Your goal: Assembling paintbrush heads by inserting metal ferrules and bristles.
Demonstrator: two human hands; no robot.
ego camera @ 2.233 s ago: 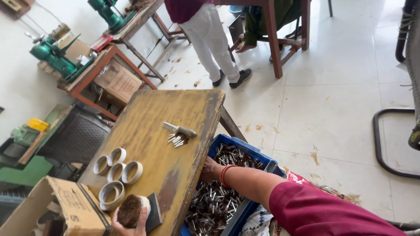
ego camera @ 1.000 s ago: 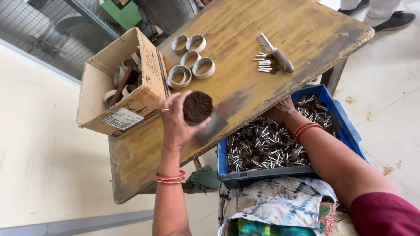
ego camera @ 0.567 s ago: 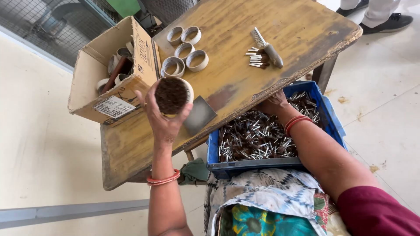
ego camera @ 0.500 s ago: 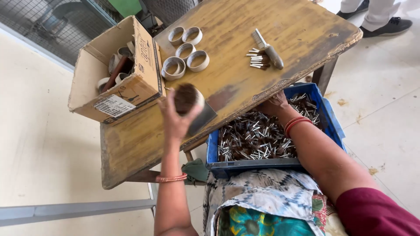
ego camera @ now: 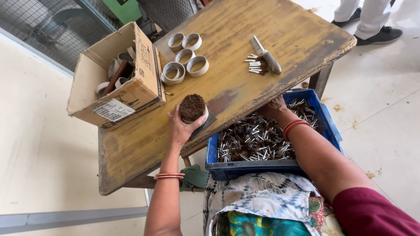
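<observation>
A worn wooden table (ego camera: 262, 65) is standing at a slant, its far right corner reaching toward a person's white trouser legs and dark shoe (ego camera: 380, 32). On its left part an open cardboard box (ego camera: 131, 94) is sitting, with more rings and a brown stick-like piece lying inside. Just right of the box five empty metal rings (ego camera: 186, 54) are lying close together. Farther right a small grey-handled tool (ego camera: 267, 57) is resting beside a few loose pins (ego camera: 255, 66). Below the table's near right edge a blue plastic crate (ego camera: 271, 166) is standing, heaped with short metal pins; the table edge is overhanging the crate's far side and hiding part of it.

The ring packed with dark brown bristle-like pieces (ego camera: 192, 108) is being held near the middle of the table's near edge, over a dark flat pad (ego camera: 205, 124); whether it is touching the pad cannot be told. Its top is looking rough and densely filled, with a pale rim showing underneath.

The left hand (ego camera: 181, 126) is curling closed around the packed ring, fingers wrapping its side. The right hand (ego camera: 275, 107) is reaching down into the crate, resting among the pins under the table edge; its fingers are hidden, so its grip cannot be told.
</observation>
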